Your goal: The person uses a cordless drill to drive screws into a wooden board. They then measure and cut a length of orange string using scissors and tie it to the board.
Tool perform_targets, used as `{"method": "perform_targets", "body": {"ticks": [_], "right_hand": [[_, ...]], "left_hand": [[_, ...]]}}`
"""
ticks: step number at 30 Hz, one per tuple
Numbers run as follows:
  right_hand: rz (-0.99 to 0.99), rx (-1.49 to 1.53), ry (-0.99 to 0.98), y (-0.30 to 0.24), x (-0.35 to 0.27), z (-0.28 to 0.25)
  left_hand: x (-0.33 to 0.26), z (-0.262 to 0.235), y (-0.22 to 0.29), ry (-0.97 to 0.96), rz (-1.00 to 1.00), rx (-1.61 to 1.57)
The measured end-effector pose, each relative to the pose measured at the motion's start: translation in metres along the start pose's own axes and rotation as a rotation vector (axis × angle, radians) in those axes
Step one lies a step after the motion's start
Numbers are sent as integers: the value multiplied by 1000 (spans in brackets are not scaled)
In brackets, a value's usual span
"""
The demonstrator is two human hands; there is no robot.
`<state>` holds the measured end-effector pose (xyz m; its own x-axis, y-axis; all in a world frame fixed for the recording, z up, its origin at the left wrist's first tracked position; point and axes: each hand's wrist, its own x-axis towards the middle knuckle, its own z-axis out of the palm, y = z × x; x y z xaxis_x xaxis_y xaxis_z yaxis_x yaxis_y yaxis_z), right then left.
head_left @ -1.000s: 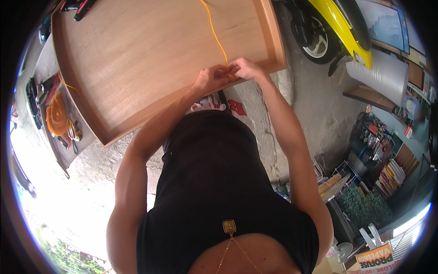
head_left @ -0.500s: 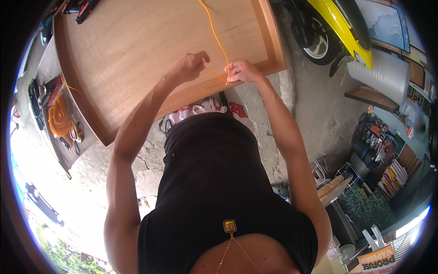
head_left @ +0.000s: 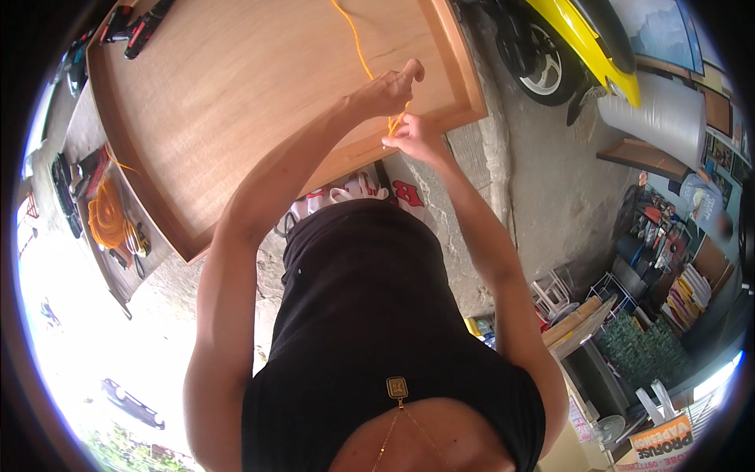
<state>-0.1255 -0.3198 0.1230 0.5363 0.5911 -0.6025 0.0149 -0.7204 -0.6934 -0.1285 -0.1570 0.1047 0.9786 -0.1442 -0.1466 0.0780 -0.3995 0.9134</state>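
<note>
A large wooden panel with a raised frame [head_left: 236, 102] lies flat in front of me. An orange cord [head_left: 355, 39] runs across it from the far edge to my hands. My left hand [head_left: 385, 90] is closed on the cord above the panel's near right corner. Just below it, my right hand [head_left: 413, 138] pinches the same cord at the panel's framed edge. The two hands are almost touching.
A yellow scooter [head_left: 578, 47] is parked at the upper right. A side bench on the left holds a coiled orange cable [head_left: 106, 220] and hand tools. More tools [head_left: 130, 23] lie at the panel's far left corner. Cluttered shelves [head_left: 676, 275] stand at the right on the concrete floor.
My left hand lifted off the cord, swung left, then came back right and closed on the cord above my right hand. My right hand stayed at the panel's edge.
</note>
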Motion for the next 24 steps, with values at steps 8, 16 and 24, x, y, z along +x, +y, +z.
{"method": "perform_targets", "body": {"ticks": [8, 16, 24], "right_hand": [[-133, 12, 211, 27, 4, 22], [-112, 18, 268, 16, -1, 17], [-130, 73, 270, 22, -2, 19]], "left_hand": [[-14, -3, -23, -214, -405, -465], [-37, -8, -29, -717, -446, -43], [-29, -2, -33, -702, -398, -155]]}}
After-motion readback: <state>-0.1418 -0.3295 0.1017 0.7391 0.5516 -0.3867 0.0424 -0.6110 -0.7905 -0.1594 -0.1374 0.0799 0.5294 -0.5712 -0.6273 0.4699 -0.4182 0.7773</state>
